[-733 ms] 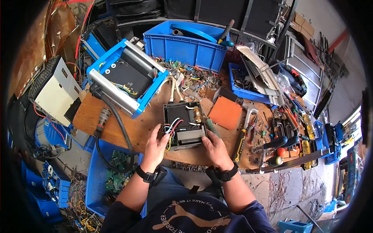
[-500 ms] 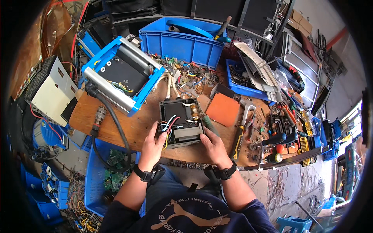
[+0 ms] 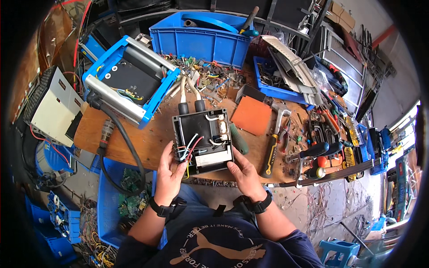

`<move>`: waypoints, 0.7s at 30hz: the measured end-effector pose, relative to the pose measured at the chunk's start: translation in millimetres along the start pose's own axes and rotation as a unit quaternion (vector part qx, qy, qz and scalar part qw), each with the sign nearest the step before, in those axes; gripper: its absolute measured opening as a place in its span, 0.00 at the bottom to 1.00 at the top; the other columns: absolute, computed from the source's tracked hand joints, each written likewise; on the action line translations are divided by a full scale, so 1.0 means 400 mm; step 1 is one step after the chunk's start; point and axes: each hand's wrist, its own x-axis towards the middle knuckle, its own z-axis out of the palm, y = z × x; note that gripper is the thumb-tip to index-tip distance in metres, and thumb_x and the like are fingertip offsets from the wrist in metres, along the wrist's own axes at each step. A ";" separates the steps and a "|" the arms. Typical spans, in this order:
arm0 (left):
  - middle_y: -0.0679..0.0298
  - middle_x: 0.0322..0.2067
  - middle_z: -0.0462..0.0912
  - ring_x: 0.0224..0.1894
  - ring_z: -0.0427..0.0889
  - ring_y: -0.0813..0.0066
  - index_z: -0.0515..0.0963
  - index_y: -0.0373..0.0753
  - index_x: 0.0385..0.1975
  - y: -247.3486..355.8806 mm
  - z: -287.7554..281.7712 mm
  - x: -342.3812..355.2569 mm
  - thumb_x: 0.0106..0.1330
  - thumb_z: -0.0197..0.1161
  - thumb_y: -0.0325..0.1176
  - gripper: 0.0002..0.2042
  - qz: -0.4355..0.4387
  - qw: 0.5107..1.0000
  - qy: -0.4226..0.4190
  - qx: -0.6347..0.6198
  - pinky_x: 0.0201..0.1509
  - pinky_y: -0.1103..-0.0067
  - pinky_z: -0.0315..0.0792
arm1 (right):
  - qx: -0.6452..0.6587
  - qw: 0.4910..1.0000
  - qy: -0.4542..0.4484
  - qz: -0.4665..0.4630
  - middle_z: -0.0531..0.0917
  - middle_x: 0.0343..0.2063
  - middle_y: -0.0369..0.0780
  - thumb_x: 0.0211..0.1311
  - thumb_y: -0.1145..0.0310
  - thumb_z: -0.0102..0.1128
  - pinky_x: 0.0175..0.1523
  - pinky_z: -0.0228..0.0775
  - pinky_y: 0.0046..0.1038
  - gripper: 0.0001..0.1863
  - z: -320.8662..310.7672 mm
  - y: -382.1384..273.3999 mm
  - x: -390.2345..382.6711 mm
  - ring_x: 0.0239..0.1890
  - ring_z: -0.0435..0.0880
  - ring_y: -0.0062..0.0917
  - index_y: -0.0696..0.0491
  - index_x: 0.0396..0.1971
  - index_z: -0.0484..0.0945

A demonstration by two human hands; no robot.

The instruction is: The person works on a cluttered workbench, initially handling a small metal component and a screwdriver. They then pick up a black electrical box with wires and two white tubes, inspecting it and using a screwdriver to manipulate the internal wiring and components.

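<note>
L hand & R hand clamp on opp. sides of an open blk box, thumbs nr its near corners. Box is at the near edge of the wooden table, approx. centre; can't tell if it's lifted. Loose wires stick up at its L side; 2 pale cables meet its far edge. Green handle just beside its R wall, then orange sheet, hammer & mixed hand tools further R. Table's dusty, w/ scrap heap at back. Blue-framed unit on table's L. Floor has wire bits; blue stool lower R.

Containers: big blue crate at rear, w/ blue strip & pipe in it; blue tray R of it, w/ small scrap & pale panels leaning over; blue basket below table, L side, w/ green circuit boards.
</note>
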 end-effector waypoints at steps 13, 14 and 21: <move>0.55 0.60 0.67 0.60 0.68 0.72 0.50 0.30 0.67 0.044 -0.056 0.049 0.62 0.65 0.30 0.37 -0.051 0.998 -0.039 0.016 0.64 0.76 0.62 | -0.012 1.000 -0.011 0.015 0.67 0.63 0.46 0.67 0.73 0.53 0.68 0.52 0.29 0.28 0.040 0.057 -0.065 0.66 0.62 0.31 0.60 0.65 0.59; 0.55 0.58 0.69 0.59 0.69 0.72 0.50 0.29 0.67 0.044 -0.070 0.049 0.61 0.66 0.30 0.38 -0.088 0.994 -0.056 -0.010 0.63 0.76 0.64 | -0.003 1.000 -0.003 0.028 0.66 0.63 0.46 0.67 0.73 0.52 0.68 0.52 0.29 0.28 0.053 0.067 -0.078 0.66 0.62 0.31 0.60 0.65 0.59; 0.56 0.54 0.74 0.54 0.74 0.74 0.54 0.33 0.66 0.033 -0.088 0.033 0.57 0.69 0.28 0.38 -0.007 0.996 -0.062 0.060 0.56 0.77 0.71 | -0.048 0.999 0.013 0.014 0.66 0.63 0.46 0.68 0.77 0.48 0.69 0.50 0.29 0.27 0.087 0.080 -0.114 0.66 0.62 0.30 0.63 0.65 0.56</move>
